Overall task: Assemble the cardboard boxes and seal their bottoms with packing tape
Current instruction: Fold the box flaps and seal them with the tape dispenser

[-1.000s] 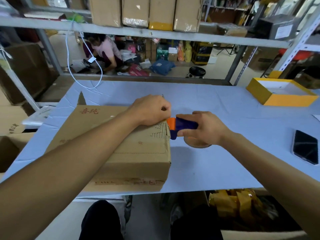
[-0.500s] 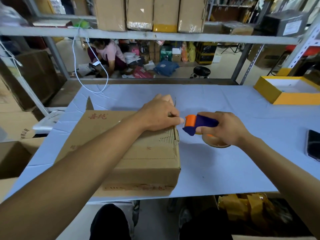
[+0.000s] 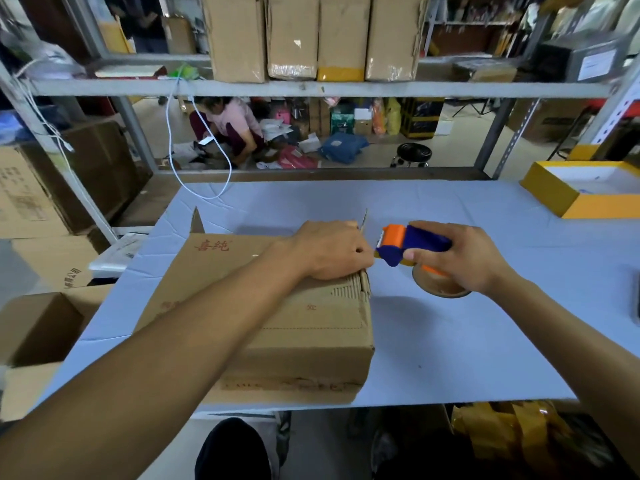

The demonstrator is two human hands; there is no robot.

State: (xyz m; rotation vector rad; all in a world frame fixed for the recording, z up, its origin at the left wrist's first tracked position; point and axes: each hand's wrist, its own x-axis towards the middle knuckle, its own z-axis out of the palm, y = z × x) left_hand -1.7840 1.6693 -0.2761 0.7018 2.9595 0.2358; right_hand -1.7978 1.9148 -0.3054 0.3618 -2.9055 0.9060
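Note:
A brown cardboard box [image 3: 304,327] with red print lies on the blue-covered table [image 3: 450,348], near its front edge. My left hand [image 3: 329,249] presses down on the box's top at its far right corner, fingers curled at the edge. Just to the right, my right hand [image 3: 460,258] grips a blue and orange tape dispenser [image 3: 405,242] with a brown tape roll [image 3: 438,287] under it. The dispenser's orange nose sits right beside my left fingertips at the box's right edge.
A yellow tray-like box [image 3: 568,199] sits at the table's far right. A dark phone [image 3: 637,299] lies at the right edge. Open cartons [image 3: 38,327] stand left of the table. A metal shelf [image 3: 311,88] with boxes runs behind; a person crouches on the floor beyond it.
My right hand has drawn the tape dispenser slightly rightward off the box's right edge. My left hand stays pressed on the box's corner.

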